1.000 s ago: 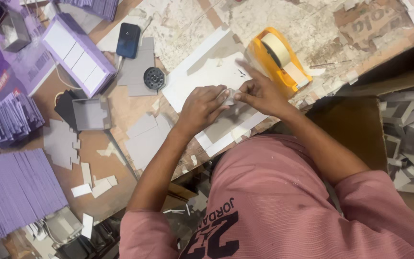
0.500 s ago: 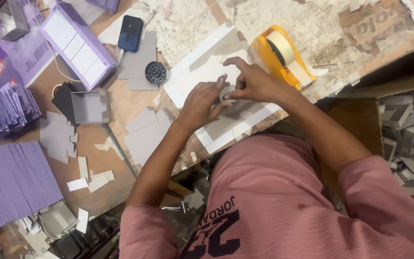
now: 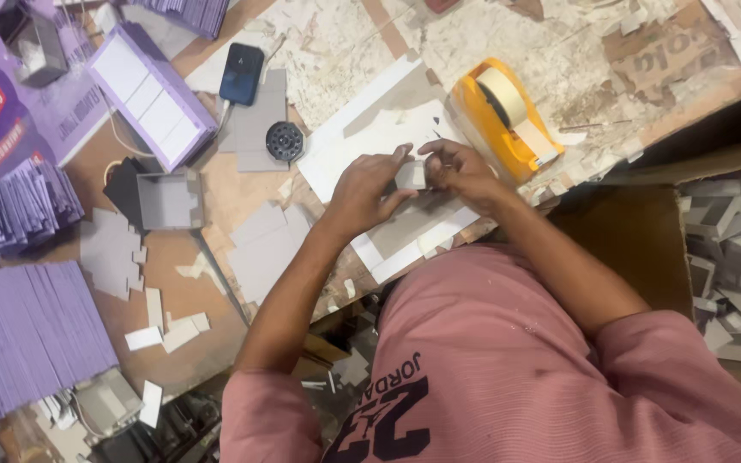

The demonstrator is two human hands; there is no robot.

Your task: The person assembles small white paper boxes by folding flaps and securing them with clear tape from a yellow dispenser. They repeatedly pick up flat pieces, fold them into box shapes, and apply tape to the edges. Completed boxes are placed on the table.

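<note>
- Hands meet over the middle of the worktable (image 3: 319,34); between them is a small grey cardboard piece (image 3: 411,175), folded like a little box.
- Left hand (image 3: 364,190) grips the cardboard piece from its left side, the fingers curled around it and the thumb under it.
- Right hand (image 3: 460,171) pinches the same piece from the right, the fingertips closed on its edge.
- The piece is held just above a white sheet (image 3: 362,146) that lies flat on the table, under both hands.
- A yellow tape dispenser (image 3: 503,116) with a pale roll of tape stands just beside the right hand, on its far side.
- A small round black object (image 3: 284,141) lies on a grey card near the left hand; what it is I cannot tell.
- A dark phone (image 3: 242,74) lies farther up, with a cable going from it.
- Stacks of purple flat cartons (image 3: 32,330) are at the left edge, well apart from the hands.
- Grey cardboard cut-outs (image 3: 263,249) lie scattered on the table beside the left forearm.
- A brown box at the right holds many finished grey pieces (image 3: 735,257).
</note>
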